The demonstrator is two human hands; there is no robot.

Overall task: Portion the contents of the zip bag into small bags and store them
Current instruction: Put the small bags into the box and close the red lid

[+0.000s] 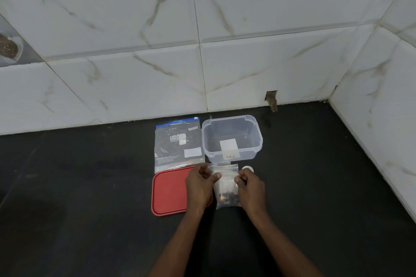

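A small clear bag (227, 189) with dark bits in its lower half stands between my hands on the black counter. My left hand (199, 184) pinches its top left edge and my right hand (249, 183) pinches its top right edge. The large zip bag (177, 144), clear with a blue strip and white print, lies flat near the wall. Right of it sits a clear plastic container (231, 139), with nothing but a white label showing. Its red lid (168, 191) lies flat under my left hand.
A small white round object (247, 168) lies just behind my right hand. White marble tiled walls close the counter at the back and on the right. The black counter (90, 186) stretches to the left and front.
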